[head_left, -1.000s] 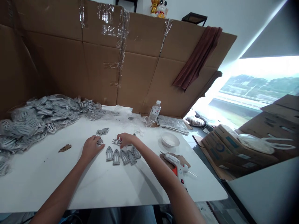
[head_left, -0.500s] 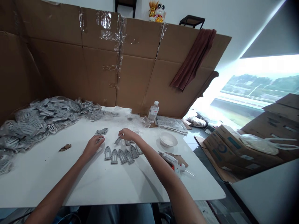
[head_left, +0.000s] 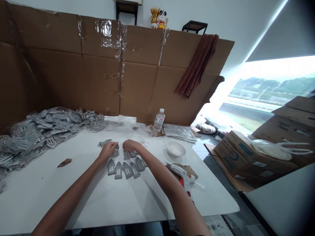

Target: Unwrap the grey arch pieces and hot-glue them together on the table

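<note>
Over the white table, my left hand (head_left: 108,150) is closed on a grey arched window-shaped piece (head_left: 115,151) that stands out past its fingertips. My right hand (head_left: 130,145) has its fingers closed at the top of another grey arched piece (head_left: 126,155), just behind the front row. That row of several similar grey pieces (head_left: 118,170) lies flat below both hands, pointed ends away from me. A small stack of grey pieces (head_left: 104,142) lies beyond my left hand. The right fingertips are partly hidden.
A large heap of grey pieces in clear wrapping (head_left: 51,126) covers the back left. To the right are a white bowl (head_left: 176,149), a hot glue gun (head_left: 183,175) on cardboard and a water bottle (head_left: 159,121). A cardboard wall (head_left: 98,78) stands behind the table (head_left: 123,203).
My left hand has moved right and now has an upright grey piece in its fingers. The right hand has lowered its piece behind the front row. The camera view has shifted slightly.
</note>
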Demonstrator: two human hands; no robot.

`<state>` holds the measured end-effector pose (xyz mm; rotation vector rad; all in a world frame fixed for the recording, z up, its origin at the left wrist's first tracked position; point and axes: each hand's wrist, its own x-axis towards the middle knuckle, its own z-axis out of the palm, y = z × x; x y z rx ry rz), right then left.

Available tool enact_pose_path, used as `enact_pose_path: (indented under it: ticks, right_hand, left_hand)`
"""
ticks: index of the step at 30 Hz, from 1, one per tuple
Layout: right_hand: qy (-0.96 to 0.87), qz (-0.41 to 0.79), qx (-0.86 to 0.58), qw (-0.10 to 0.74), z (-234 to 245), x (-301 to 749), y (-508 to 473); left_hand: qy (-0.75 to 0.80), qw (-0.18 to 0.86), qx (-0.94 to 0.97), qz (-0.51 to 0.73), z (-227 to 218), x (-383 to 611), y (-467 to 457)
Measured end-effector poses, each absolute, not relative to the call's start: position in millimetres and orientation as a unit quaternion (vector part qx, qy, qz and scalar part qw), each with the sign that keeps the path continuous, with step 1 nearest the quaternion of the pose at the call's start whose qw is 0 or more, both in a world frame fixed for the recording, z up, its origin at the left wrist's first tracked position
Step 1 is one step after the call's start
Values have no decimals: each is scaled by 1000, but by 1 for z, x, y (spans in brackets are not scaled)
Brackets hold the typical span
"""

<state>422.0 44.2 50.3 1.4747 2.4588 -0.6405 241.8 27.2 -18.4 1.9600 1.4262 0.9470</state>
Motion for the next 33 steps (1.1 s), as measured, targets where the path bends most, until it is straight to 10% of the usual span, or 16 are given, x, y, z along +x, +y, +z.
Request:
enact_pose_path:
  ticks: [15, 33]
  right_hand:
    - [825, -170, 539, -25, 29, 414, 71]
    - [674, -420, 592, -136, 10, 359, 119]
  left_hand:
    - [612, 170, 722, 276, -37, 267, 25]
    - [618, 110, 746, 220, -25, 157, 48]
